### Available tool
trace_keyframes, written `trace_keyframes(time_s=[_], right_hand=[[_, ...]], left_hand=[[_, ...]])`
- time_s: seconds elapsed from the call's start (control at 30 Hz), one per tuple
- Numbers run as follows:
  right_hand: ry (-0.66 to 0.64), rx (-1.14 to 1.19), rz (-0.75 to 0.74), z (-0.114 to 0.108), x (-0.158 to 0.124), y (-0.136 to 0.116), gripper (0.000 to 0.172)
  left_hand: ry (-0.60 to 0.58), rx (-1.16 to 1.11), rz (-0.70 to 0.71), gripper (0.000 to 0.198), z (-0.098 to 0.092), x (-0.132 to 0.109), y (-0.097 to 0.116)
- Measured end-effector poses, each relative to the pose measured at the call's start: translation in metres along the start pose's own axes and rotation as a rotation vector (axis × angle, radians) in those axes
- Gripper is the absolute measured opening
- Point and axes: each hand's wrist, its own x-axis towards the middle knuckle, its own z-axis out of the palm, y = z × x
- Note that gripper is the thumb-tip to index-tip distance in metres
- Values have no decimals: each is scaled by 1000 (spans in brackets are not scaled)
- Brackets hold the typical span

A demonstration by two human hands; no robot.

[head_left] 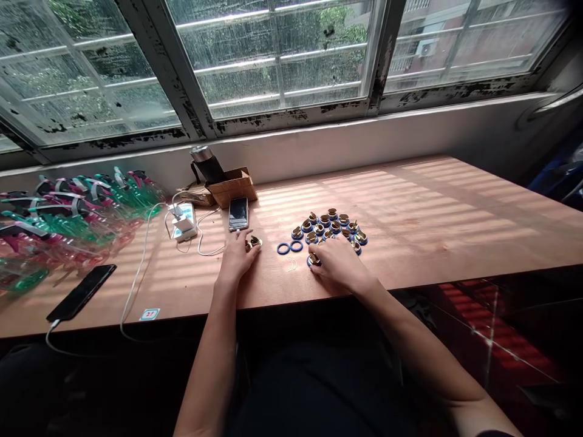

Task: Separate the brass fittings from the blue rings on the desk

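Note:
My left hand (237, 258) rests on the wooden table (432, 224), its fingers curled against a few small brass pieces (253, 243). My right hand (339, 262) is closed over a blue ring with a brass piece (313, 260) at the near edge of a cluster. That cluster of several blue rings fitted with brass pieces (331, 227) lies just beyond my right hand. Two bare blue rings (290, 247) lie between my hands.
A phone (238, 213) lies flat beyond my left hand, beside a white charger with cables (183, 223) and a cardboard box (232, 187) with a dark flask (206, 162). Another phone (81, 292) charges at the left edge. Green and pink plastic items (64, 218) pile up far left.

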Motion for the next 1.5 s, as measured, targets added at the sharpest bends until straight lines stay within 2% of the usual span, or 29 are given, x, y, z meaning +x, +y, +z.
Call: trace_keyframes(time_s=[0.1, 0.17, 0.2, 0.27, 0.4, 0.5, 0.6, 0.73, 0.87, 1.03, 1.5], right_hand=[[114, 20, -15, -1, 2, -1, 14], [225, 75, -4, -1, 4, -1, 14], [288, 118, 6, 0, 6, -2, 15], [419, 227, 25, 5, 10, -3, 19], [602, 440, -29, 21, 18, -4, 25], [664, 499, -81, 31, 22, -2, 23], [668, 500, -76, 36, 22, -1, 22], [568, 503, -57, 36, 21, -4, 32], [496, 536, -89, 37, 21, -5, 40], [496, 563, -134, 39, 21, -4, 41], [501, 589, -122, 41, 20, -9, 37]], left_hand=[[153, 30, -21, 52, -10, -2, 13], [253, -35, -21, 40, -17, -2, 27], [259, -119, -18, 33, -20, -2, 35], [126, -346, 2, 33, -21, -4, 54], [-156, -672, 199, 41, -4, -12, 87], [-195, -760, 274, 38, 15, -16, 98], [-181, -836, 271, 38, 29, -17, 97], [-169, -892, 246, 39, 41, -17, 90], [-154, -854, 240, 37, 48, -18, 87], [-145, -777, 292, 34, 48, -21, 88], [-128, -717, 314, 40, 49, -23, 86]])
